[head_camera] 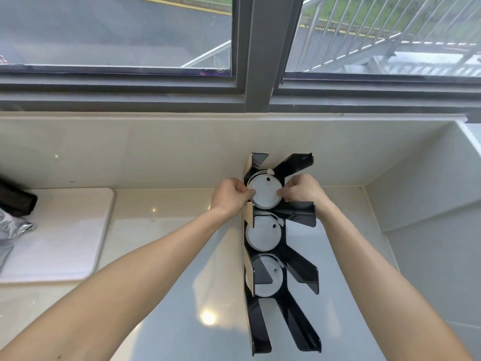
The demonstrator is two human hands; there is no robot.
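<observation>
The left hand point(231, 195) and the right hand point(303, 191) meet on either side of a white round lid point(266, 195), each with bare forearms reaching in from the bottom corners of the view. The left hand's fingers are curled and pinch the lid's left rim; the right hand's fingers are curled too, with the fingertips gripping the right rim. The lid is flat-faced with a small dark hole near its far edge, and it sits in the farthest compartment of a black rack point(299, 217), the one closest to the wall. The rack is long and narrow, runs away from the person, and has glossy black dividers that fan out at angles to both sides. Two more compartments nearer the person each hold something similar: a middle lid point(263, 234) just behind the first, and a nearest lid point(270, 280) partly hidden by a divider. The rack stands on a pale, shiny counter point(182, 282) that reflects a ceiling light. To the left on the counter lies a white mat point(65, 230); at its left edge rest a dark object point(15, 199) and a crinkled silver foil packet point(13, 227), both cut off by the frame. Behind the counter rises a cream tiled wall point(130, 152), and above it a grey-framed window point(256, 61) looks out on a road and a metal railing point(351, 29).
</observation>
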